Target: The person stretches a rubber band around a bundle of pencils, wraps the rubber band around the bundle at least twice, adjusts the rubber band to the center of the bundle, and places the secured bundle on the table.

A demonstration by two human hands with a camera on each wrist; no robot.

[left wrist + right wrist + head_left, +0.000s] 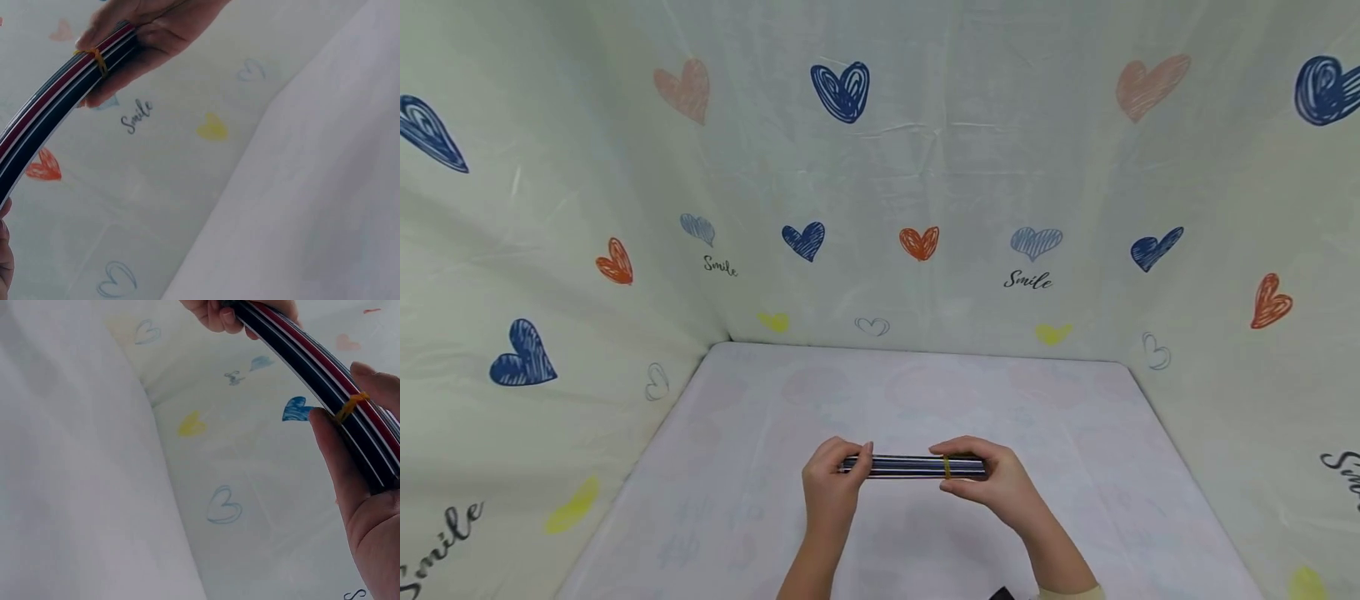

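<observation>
Both hands hold a bundle of pencils (906, 467), dark blue with red and white stripes, level above the table. My left hand (831, 492) grips its left end, thumb across the near side. At the other end, my right hand (1003, 487) holds the bundle between thumb and fingers. A yellow rubber band (947, 467) wraps the pencils near the right fingertips. The right wrist view shows the band (352, 406) up close, between that hand's thumb and fingers. In the left wrist view, only a sliver of the left hand (5, 253) appears; the pencil tips are hidden.
A white-covered table (737, 433) lies below the hands. Pale curtains (940, 183) printed with hearts and "Smile" stand behind it and along both sides. A small black object (1002, 593) shows at the bottom edge, near the right sleeve (1071, 593).
</observation>
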